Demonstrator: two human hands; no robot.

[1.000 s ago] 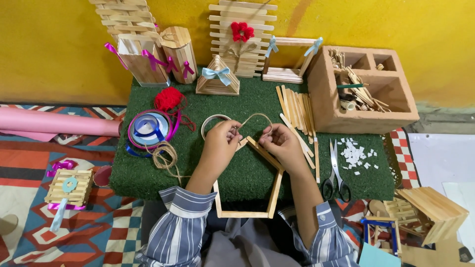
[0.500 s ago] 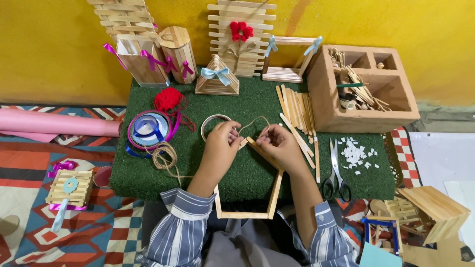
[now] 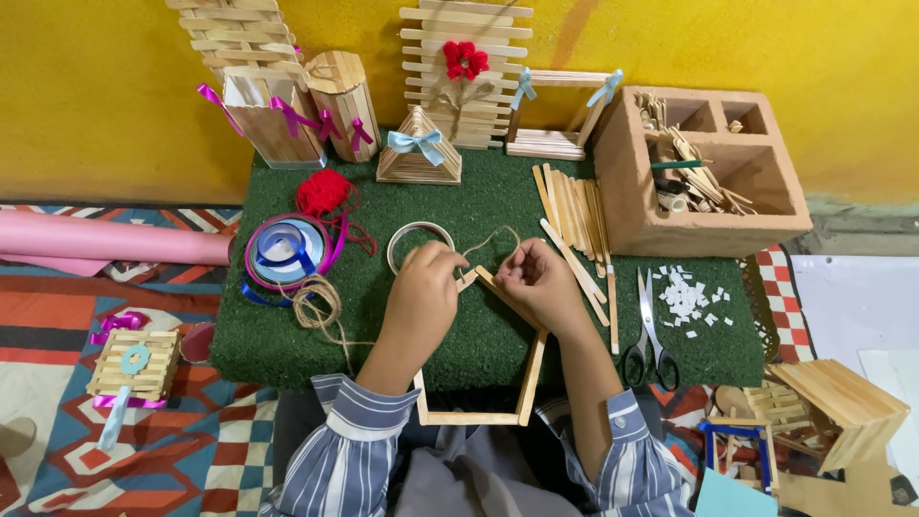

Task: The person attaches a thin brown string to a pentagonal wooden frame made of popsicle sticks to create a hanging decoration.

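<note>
A house-shaped frame of wooden sticks (image 3: pixel 529 378) lies on the green turf mat (image 3: pixel 479 330), its peak pointing away from me. My left hand (image 3: pixel 426 292) and my right hand (image 3: pixel 541 282) meet at that peak. Both pinch a length of jute twine (image 3: pixel 493 239) that loops above the peak between them. The fingertips hide where the twine meets the wood.
A tape ring (image 3: pixel 418 244), ribbon spools (image 3: pixel 285 251), a twine bundle (image 3: pixel 321 304) and red yarn (image 3: pixel 324 191) lie left. Loose sticks (image 3: pixel 574 215), scissors (image 3: pixel 649 330), white paper bits (image 3: pixel 684 297) and a brick box of sticks (image 3: pixel 708 177) are right. Stick crafts line the yellow wall.
The twine loop above the peak has shifted and narrowed as my fingers worked it. Both hands stay at the frame's peak.
</note>
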